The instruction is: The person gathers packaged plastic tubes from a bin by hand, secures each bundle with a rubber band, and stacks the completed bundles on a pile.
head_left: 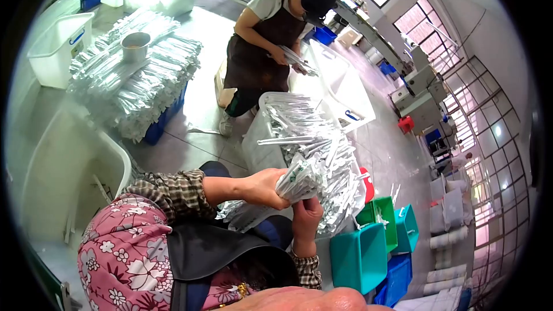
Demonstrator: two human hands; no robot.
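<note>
My left hand point(263, 188) is wrapped around a bundle of thin white wrapped sticks point(299, 179) with small dark printing on the wrappers. Under the bundle's lower end, the curled fingers of my right hand point(307, 216) press against it. Beyond my hands, a large white bin point(257, 148) is heaped with loose wrapped sticks point(311, 129). More of these sticks point(242, 213) lie near my lap, below my left forearm. What exactly is inside the wrappers cannot be made out.
Opposite me, a person in a dark cap and apron point(259, 52) holds a bunch of sticks. A tall stack of wrapped sticks point(144, 86) bears a metal cup point(135, 47). Teal point(360, 259) and green bins point(380, 210) stand right; a white tub point(75, 161) is left.
</note>
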